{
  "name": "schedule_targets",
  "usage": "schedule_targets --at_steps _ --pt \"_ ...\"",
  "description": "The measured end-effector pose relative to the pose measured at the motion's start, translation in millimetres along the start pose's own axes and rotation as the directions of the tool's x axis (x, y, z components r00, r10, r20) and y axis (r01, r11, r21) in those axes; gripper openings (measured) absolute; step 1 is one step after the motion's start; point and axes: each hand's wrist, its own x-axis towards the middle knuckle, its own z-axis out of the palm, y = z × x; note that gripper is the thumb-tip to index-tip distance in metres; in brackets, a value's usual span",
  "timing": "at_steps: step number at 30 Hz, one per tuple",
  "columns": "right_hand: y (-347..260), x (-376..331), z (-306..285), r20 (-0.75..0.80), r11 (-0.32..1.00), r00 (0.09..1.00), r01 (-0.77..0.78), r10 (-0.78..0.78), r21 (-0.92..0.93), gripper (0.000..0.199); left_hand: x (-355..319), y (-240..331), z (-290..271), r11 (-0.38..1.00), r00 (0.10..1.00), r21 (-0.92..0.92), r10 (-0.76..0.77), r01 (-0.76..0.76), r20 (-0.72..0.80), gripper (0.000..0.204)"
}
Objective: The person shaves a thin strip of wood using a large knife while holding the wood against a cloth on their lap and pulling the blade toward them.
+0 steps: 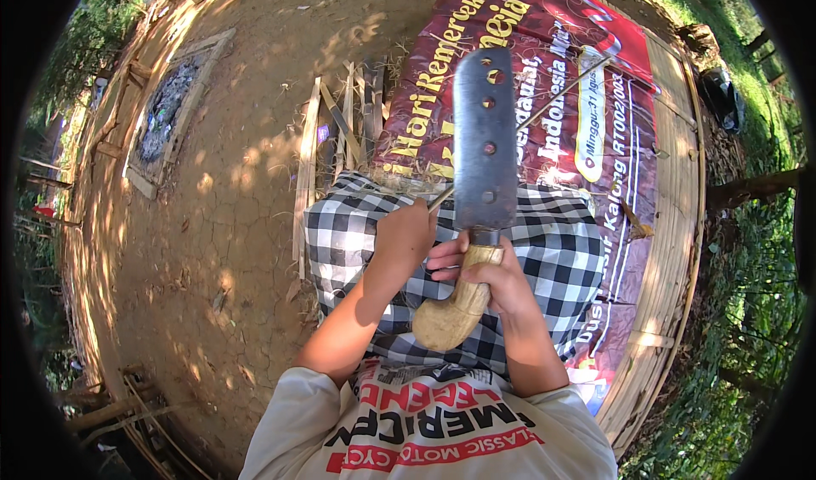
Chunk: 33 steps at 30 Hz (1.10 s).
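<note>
My right hand (501,280) is closed around the curved wooden handle of a broad knife (485,132), its thumb lying across the handle. The steel blade is upright in the view, square-tipped, with a row of round holes. Beside it, my left hand (405,235) is closed on a thin bamboo stick (554,103). That stick runs up to the right and passes behind the blade, which hides its middle part. Both hands are over my lap, which is covered by black-and-white checked cloth (552,251).
A red printed banner (625,225) with shavings on it covers a slatted bamboo platform (667,310) at right. Several split bamboo strips (310,157) lie at left of my lap. Farther left, a wood-framed ash pit (174,106) is set on the bare dirt ground (229,225).
</note>
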Motion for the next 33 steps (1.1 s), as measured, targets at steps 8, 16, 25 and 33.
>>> schedule_targets --at_steps 8,16,25,33 --pt "6.4 19.2 -25.8 -0.226 0.745 0.933 0.061 -0.279 -0.665 0.025 -20.1 -18.8 -4.2 1.000 0.999 0.008 0.005 -0.004 -0.033 0.026" --pt "-5.9 -1.5 -39.0 -0.419 0.926 0.854 0.170 -0.309 -0.337 0.032 -29.8 -36.3 -17.5 0.981 0.995 -0.169 -0.097 0.094 -0.007 0.038" --pt "-21.1 -26.6 -58.7 -0.445 0.804 0.846 -0.034 -0.293 -0.593 0.017 -90.6 -102.4 -28.0 0.887 0.992 -0.453 -0.121 0.095 -0.027 0.034" --pt "-27.0 -6.8 -58.2 -0.346 0.639 0.872 -0.052 -0.345 -0.767 0.019 -152.0 -168.5 -3.4 0.928 0.966 -0.316 -0.239 0.196 -0.103 0.040"
